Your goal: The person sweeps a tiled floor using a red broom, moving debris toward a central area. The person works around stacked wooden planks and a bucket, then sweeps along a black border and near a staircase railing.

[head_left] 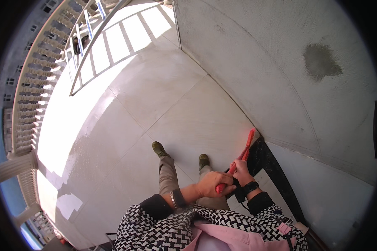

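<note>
A long, narrow red cloth (246, 152), apparently twisted, runs slantwise between my hands. My left hand (215, 184) is a fist round its lower part, and a short red end pokes out below the fingers. Just to the right and a little farther off, my right hand (241, 172) is closed round the same cloth. Beyond that hand the red length stretches away toward the corner of the wall and floor. My fingers hide the part between. A dark watch is on my right wrist, and a dark band and a bracelet are on my left.
A black frame (276, 167) stands close on my right against the grey wall (255, 62), which bears a dark patch (321, 61). Pale tiles (171, 113) cover the floor. A metal ladder (92, 39) leans at the far left, near a balustrade (31, 88).
</note>
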Demonstrator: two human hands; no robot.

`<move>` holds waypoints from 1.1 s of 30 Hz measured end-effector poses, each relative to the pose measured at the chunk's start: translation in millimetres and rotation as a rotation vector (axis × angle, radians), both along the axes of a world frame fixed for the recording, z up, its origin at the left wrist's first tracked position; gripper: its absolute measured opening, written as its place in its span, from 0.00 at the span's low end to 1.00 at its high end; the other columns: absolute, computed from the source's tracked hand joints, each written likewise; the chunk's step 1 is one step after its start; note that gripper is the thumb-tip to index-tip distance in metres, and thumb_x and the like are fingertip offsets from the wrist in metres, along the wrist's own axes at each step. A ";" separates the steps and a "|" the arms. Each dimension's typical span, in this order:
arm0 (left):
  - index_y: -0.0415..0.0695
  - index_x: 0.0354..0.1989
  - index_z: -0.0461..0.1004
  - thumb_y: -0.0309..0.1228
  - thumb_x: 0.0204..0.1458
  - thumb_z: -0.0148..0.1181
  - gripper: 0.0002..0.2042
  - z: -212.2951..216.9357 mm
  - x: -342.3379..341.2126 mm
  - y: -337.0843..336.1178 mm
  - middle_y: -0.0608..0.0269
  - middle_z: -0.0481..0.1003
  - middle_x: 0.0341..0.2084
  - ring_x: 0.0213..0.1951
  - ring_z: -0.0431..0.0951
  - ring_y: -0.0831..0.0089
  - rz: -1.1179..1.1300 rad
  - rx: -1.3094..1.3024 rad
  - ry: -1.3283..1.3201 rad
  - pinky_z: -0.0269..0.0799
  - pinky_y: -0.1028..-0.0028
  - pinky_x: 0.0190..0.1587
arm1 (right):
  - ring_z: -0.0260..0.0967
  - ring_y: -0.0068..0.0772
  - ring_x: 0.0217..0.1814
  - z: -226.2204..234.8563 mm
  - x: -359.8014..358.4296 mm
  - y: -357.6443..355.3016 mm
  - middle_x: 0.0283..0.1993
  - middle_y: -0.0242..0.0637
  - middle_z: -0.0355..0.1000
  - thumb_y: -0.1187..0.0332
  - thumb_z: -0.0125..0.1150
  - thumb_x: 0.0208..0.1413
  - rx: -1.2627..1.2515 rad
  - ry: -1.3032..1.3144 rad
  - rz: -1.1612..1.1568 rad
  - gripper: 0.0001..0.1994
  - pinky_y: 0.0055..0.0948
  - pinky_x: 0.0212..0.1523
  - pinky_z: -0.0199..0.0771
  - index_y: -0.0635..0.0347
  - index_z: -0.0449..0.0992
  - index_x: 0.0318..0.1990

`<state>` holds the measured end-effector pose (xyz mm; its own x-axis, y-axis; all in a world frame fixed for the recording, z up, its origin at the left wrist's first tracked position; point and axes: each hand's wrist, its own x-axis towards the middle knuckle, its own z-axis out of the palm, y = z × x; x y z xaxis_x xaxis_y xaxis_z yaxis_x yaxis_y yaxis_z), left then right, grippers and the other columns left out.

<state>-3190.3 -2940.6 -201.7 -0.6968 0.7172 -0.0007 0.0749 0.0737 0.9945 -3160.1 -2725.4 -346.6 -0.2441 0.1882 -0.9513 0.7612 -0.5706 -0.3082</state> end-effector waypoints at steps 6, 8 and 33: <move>0.35 0.23 0.70 0.20 0.56 0.59 0.10 -20.4 -101.4 -120.6 0.59 0.73 0.23 0.25 0.71 0.67 0.271 -0.045 -0.230 0.66 0.70 0.31 | 0.59 0.28 0.14 -46.3 -141.7 -150.9 0.19 0.40 0.66 0.75 0.48 0.53 0.097 0.057 0.301 0.09 0.26 0.10 0.47 0.63 0.66 0.22; 0.33 0.21 0.69 0.18 0.53 0.58 0.09 19.3 -114.9 -198.0 0.61 0.72 0.20 0.22 0.69 0.72 0.449 -0.093 -0.095 0.65 0.71 0.28 | 0.52 0.27 0.10 -37.5 -181.8 -274.8 0.17 0.40 0.64 0.74 0.49 0.53 -0.120 0.150 0.404 0.10 0.28 0.09 0.45 0.64 0.66 0.20; 0.47 0.20 0.73 0.28 0.46 0.65 0.07 76.2 -148.3 -413.7 0.65 0.73 0.22 0.25 0.76 0.61 0.148 -0.568 0.021 0.70 0.65 0.25 | 0.62 0.34 0.16 -2.0 -178.3 -524.2 0.22 0.44 0.67 0.74 0.47 0.59 -0.635 0.136 0.200 0.09 0.30 0.12 0.49 0.65 0.66 0.26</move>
<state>-3338.6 -3354.2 -125.5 -0.7937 0.5032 -0.3419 0.0421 0.6061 0.7943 -3338.4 -3249.6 -348.6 -0.3415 -0.4582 -0.8206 0.8491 -0.5248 -0.0603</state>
